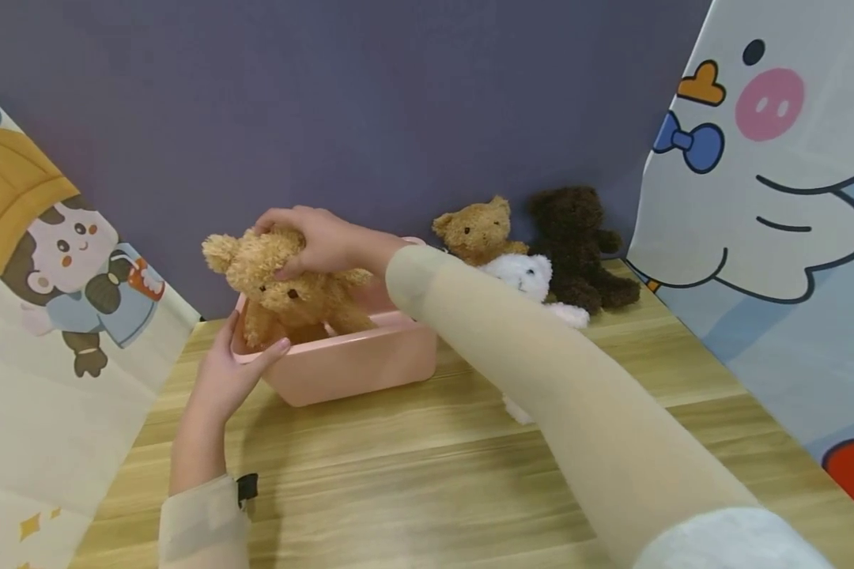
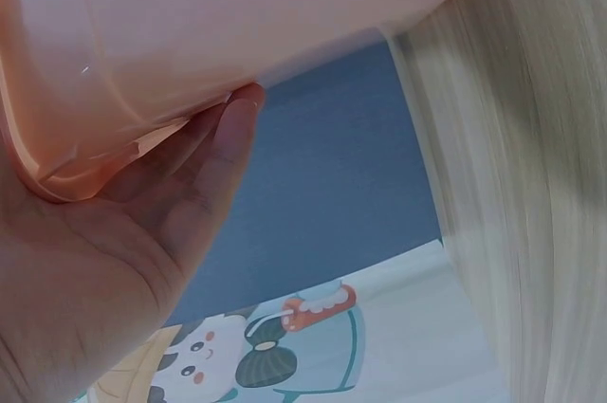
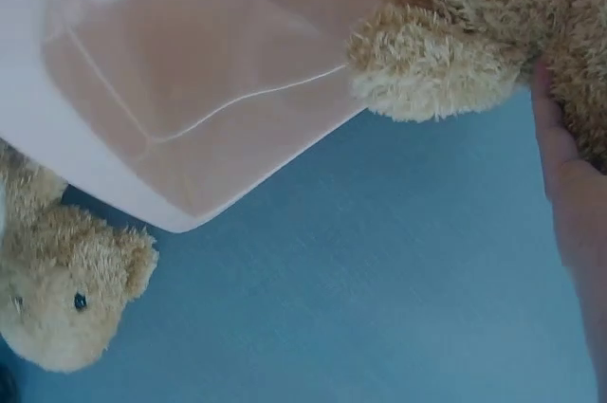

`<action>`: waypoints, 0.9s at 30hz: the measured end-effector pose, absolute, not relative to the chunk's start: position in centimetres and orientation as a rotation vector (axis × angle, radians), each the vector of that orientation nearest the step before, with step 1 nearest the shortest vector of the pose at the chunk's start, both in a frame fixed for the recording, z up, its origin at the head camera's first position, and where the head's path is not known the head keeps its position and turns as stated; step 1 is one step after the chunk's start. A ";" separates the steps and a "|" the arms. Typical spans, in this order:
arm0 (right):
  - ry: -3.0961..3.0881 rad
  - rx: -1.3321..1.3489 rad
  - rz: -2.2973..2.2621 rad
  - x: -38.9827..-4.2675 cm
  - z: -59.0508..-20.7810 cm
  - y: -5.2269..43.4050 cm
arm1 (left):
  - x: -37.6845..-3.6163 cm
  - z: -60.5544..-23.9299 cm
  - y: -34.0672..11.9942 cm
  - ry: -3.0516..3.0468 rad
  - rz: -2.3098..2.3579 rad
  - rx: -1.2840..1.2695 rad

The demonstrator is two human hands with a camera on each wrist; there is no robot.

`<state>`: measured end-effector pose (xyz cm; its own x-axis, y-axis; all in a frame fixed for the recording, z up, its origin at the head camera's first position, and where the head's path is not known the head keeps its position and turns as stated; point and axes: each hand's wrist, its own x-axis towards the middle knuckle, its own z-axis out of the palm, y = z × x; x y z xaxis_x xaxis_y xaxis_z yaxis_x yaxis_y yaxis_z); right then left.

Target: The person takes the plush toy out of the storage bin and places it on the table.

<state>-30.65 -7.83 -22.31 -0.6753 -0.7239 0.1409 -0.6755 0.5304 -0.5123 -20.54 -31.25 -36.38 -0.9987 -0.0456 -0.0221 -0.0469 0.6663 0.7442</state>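
Observation:
A light-brown teddy bear [image 1: 299, 304] sits in the left end of a pink plastic bin [image 1: 356, 367], its head above the rim. My right hand [image 1: 325, 241] grips the back of the bear's head from above. In the right wrist view the bear's furry limb [image 3: 427, 66] lies over the bin edge, and only part of the right hand [image 3: 574, 204] shows. My left hand [image 1: 226, 375] holds the bin's left corner, the thumb at the rim. The left wrist view shows that hand [image 2: 123, 242] with its fingers along the bin's outer wall [image 2: 237, 14].
Right of the bin sit a second light-brown bear [image 1: 480, 229], a white plush toy [image 1: 525, 275] partly behind my right sleeve, and a dark brown bear [image 1: 572, 237]. A dark wall [image 1: 427, 103] stands behind the wooden table [image 1: 370, 490]; cartoon-printed panels [image 1: 768, 182] flank it.

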 end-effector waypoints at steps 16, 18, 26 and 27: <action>2.746 -1.453 -1.359 -24.7 -22.2 -2.7 | -20.1 -36.4 -30.7 2.875 1.246 -0.141; 2.767 -1.423 -1.511 -23.8 -22.3 -2.0 | -20.2 -36.4 -30.8 2.879 1.239 -0.139; 2.657 -1.237 -2.192 -20.8 -23.7 0.7 | -19.9 -36.3 -31.1 2.889 1.225 -0.110; 2.640 -1.223 -2.252 -20.4 -24.0 1.1 | -19.9 -36.3 -31.0 2.892 1.216 -0.105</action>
<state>-20.40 1.07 -23.97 -0.6535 -0.1301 0.7457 -0.7569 0.0981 -0.6462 -19.87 -31.03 -36.34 -0.9978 -0.0603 -0.0283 -0.0624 0.6976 0.7137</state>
